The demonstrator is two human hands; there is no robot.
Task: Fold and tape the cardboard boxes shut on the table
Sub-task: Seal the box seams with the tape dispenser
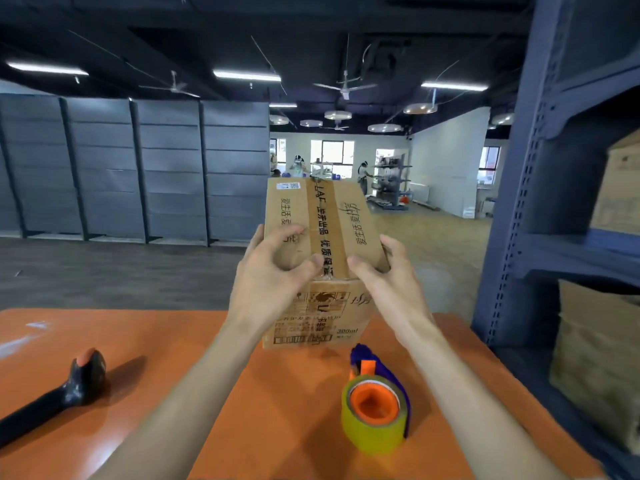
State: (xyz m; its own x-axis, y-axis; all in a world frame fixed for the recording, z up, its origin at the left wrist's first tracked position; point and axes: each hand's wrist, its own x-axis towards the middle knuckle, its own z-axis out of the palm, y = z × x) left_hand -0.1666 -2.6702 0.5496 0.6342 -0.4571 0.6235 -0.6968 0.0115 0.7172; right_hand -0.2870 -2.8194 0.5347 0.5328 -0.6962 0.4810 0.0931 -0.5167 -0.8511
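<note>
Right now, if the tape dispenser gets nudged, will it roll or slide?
Probably slides: the tape dispenser seems to lie with the roll's flat side on the table. Likely light, given the hollow core and plastic frame. The glossy tabletop may let it skid.

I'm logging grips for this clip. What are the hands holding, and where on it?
The cardboard box, at its near top edge: the left hand curls its fingers over the top's left side, and the right hand grips the near right corner.
</note>
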